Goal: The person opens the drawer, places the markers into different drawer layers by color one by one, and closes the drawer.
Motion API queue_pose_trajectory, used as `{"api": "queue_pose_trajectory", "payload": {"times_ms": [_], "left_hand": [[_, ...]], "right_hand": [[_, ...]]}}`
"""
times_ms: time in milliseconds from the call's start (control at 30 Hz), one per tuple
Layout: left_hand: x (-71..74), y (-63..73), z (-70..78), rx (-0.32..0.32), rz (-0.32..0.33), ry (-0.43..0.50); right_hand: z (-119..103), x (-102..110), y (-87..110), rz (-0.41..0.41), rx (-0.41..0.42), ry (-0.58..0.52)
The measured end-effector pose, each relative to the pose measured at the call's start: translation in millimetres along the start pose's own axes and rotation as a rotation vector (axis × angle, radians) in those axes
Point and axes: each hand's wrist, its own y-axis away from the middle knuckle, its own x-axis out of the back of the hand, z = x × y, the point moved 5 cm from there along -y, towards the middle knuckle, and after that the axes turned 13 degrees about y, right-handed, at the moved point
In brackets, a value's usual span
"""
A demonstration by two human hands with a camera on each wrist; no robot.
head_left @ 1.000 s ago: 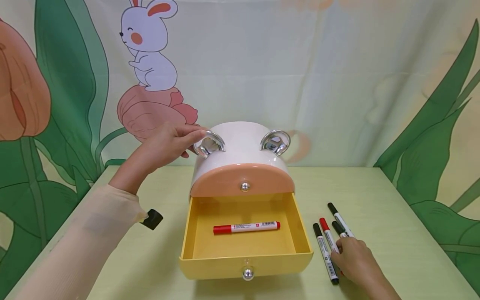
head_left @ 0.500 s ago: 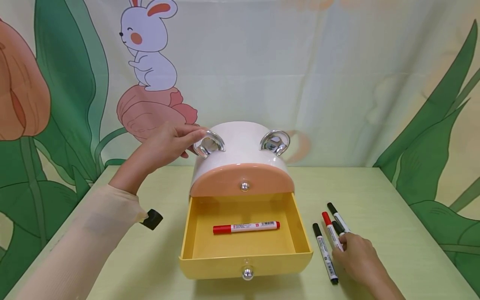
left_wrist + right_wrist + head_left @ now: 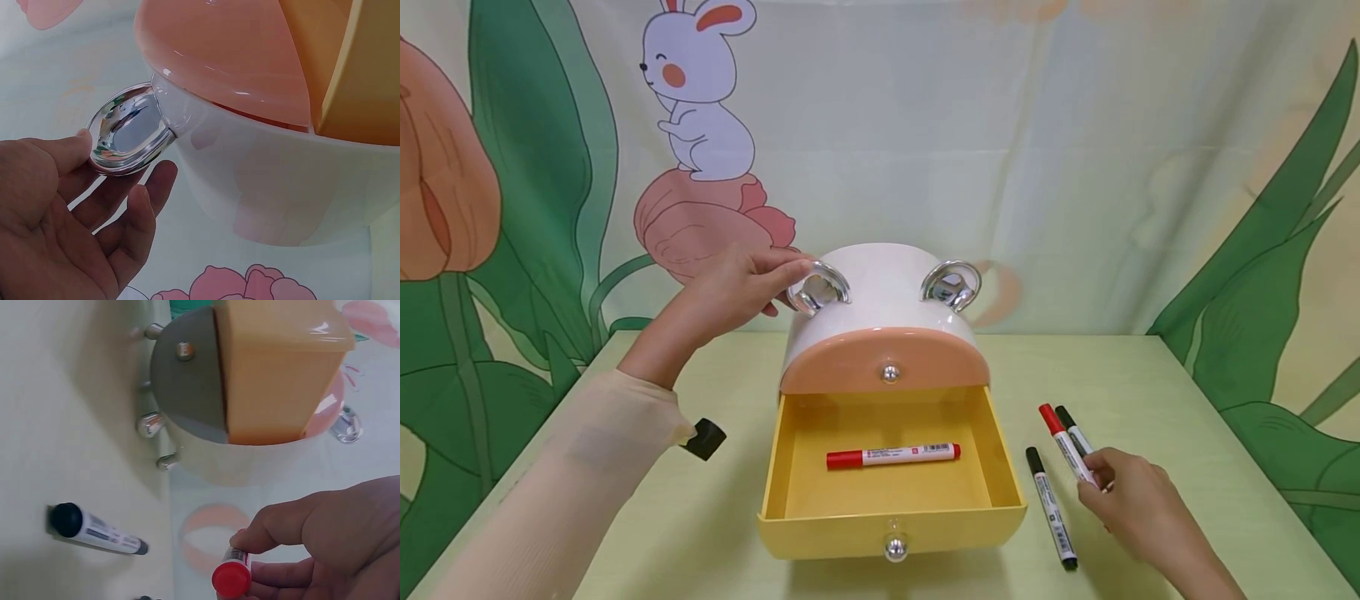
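My left hand [image 3: 730, 287] pinches the left silver ear [image 3: 820, 288] of a white drawer box [image 3: 880, 283] between thumb and fingers. In the left wrist view, the thumb presses the ear's rim [image 3: 128, 128]. On the right, my right hand [image 3: 1142, 508] holds a red-capped marker [image 3: 1067, 443] by its lower part. The right wrist view shows that marker's red end [image 3: 231, 579] beyond my thumb. Nearby on the table lies a black-capped marker [image 3: 1051, 508]. Another black-capped marker [image 3: 1073, 429] is partly hidden behind the held marker and hand.
The yellow drawer [image 3: 820, 492] is pulled out, with a red marker [image 3: 895, 454] lying inside. Above it, the orange drawer front [image 3: 887, 354] is closed. A black object [image 3: 706, 438] shows at my left sleeve. A printed curtain [image 3: 1075, 167] hangs behind the table.
My right hand has gripped the red-capped marker and moved it up off its place among the others, then slightly right. The left hand and the drawer box have not moved.
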Motion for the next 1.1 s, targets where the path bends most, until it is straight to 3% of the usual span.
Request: {"api": "queue_pose_trajectory", "payload": {"times_ms": [367,1100], "left_hand": [[-0.6,0.3,1.4,-0.009,0.000,-0.010],[-0.3,0.7,0.3,-0.024,-0.002,-0.004]], "right_hand": [[-15.0,30.8,13.4,0.037,0.072,0.064],[-42.5,77.0,40.5,0.111,0.261,0.085]]}}
